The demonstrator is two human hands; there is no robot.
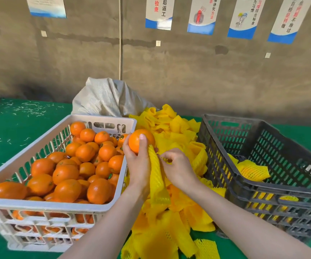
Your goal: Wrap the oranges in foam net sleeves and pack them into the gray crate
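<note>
My left hand (138,161) grips an orange (136,140) above the middle of the table, thumb across its front. A flat yellow foam net sleeve (156,176) hangs down between my hands. My right hand (178,168) pinches the sleeve's upper edge just under the orange. The gray crate (253,186) stands to the right with wrapped oranges (253,171) inside. A white crate (44,203) at the left holds several loose oranges (66,171).
A pile of yellow foam sleeves (171,131) covers the green table (10,131) between the two crates. A gray woven sack (109,100) sits behind the white crate against the wall. Small white scraps litter the table's far left.
</note>
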